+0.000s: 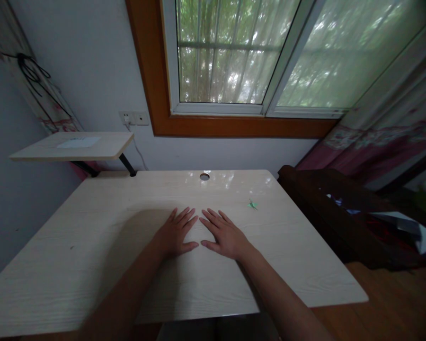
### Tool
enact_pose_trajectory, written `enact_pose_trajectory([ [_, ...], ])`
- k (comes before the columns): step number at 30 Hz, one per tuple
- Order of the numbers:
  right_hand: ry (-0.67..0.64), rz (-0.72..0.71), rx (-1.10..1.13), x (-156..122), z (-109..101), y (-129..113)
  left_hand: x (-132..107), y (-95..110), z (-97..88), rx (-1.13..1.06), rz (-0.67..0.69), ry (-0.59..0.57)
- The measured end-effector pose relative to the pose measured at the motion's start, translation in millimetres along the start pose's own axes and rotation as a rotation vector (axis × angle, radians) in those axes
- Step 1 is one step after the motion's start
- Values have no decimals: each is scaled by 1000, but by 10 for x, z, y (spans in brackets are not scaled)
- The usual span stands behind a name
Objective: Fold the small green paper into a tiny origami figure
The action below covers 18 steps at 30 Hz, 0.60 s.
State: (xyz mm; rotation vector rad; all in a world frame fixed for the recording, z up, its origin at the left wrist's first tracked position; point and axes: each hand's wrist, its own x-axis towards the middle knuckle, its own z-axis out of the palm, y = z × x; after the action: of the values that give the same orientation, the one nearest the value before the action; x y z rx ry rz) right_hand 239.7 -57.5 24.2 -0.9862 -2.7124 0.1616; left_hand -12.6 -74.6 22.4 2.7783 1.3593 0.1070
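My left hand (176, 232) lies flat on the pale wood-grain desk (92, 279), fingers spread and pointing forward. Beside it, with a narrow gap between the thumbs, my right hand (224, 233) rests flat in the same way, holding nothing. A small green folded-paper piece, shaped like an origami crane (252, 204), sits on the desk ahead and to the right of my right hand, apart from it.
A raised shelf (39, 150) with a white paper (78, 142) stands at the desk's back left. Near the back edge is a round cable hole (204, 176). Right of the desk, a dark wooden piece of furniture (315, 213) holds several papers. A window (230, 52) rises behind.
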Motion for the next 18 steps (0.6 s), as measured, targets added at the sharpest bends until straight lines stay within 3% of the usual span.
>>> enact_pose_trajectory([
  [7,99,129,5,-17,43,9,1,-5,32,0,-5,12],
  [18,455,458,-33,-78,82,146,1,-12,28,-10,-9,19],
])
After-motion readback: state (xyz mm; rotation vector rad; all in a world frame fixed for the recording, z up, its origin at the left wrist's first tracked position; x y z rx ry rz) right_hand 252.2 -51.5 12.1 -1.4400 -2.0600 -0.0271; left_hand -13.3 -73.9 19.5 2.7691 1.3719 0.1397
